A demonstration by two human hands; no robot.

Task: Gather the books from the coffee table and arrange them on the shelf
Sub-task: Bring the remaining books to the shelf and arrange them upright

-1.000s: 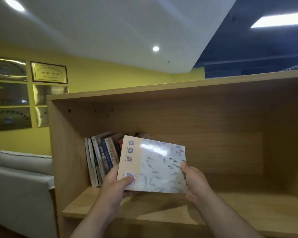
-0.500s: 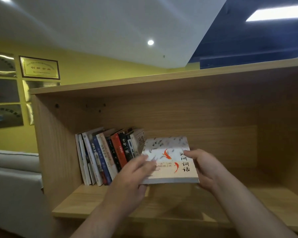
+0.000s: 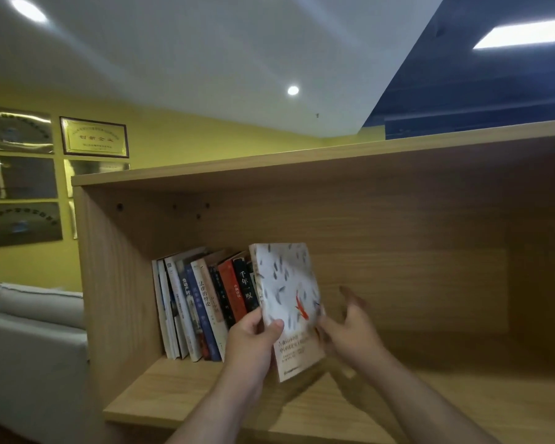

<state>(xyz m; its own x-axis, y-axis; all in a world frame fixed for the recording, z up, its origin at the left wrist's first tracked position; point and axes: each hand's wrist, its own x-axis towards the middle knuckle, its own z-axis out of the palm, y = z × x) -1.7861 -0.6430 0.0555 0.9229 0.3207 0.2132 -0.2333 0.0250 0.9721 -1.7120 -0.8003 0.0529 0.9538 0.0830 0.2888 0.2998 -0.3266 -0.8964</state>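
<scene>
1. One book (image 3: 289,299) stood upright now, not flat as half a second earlier, tilted against the right end of the row (image 3: 205,302) on the shelf (image 3: 180,392); placement looked nearly done, though whether its foot touched the board was unclear.
2. Left hand (image 3: 253,344) pinched its lower spine edge, thumb on the cover.
3. Right hand (image 3: 353,334) was spread loose at the book's right edge; contact blurred, could not tell.

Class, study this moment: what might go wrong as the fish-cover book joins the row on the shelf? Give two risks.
1. Only the left hand grips the book, low down; the right hand is open beside it, so it may slip.
2. The row of books leans left with bare shelf to its right; their feet might slide out.
</scene>
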